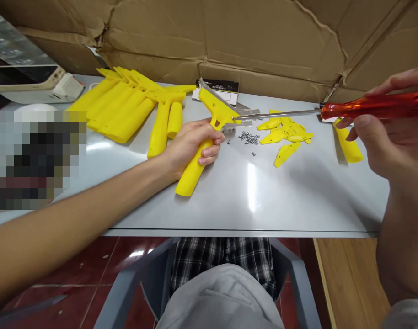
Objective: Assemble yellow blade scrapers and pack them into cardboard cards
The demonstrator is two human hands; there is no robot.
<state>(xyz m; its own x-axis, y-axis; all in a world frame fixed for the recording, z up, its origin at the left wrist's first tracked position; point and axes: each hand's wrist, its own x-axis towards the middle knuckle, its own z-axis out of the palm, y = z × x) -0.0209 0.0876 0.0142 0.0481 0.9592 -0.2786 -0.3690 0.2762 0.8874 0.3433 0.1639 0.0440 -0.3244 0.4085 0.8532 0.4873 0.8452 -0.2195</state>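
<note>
My left hand (200, 146) is wrapped round the handle of a yellow scraper (191, 176), whose head points up and carries a metal blade along its edge. In my right hand (383, 132) is a screwdriver (349, 108) with a clear red handle. Its long shaft runs leftward, and the tip meets the right end of the scraper head at a screw hole. Small screws (249, 138) lie in a loose pile just right of my left hand. Beyond them are several yellow clamp plates (286, 130) with holes. Flat metal blades (250, 113) lie partly behind the scraper head.
Several yellow scraper handles (123, 109) are stacked at the back left. A black-and-white box (221, 89) stands against the cardboard (257, 41). Another yellow handle (349, 144) lies under my right hand. At far left sits a white device (40, 87); the table's front edge (246, 232) is near my lap.
</note>
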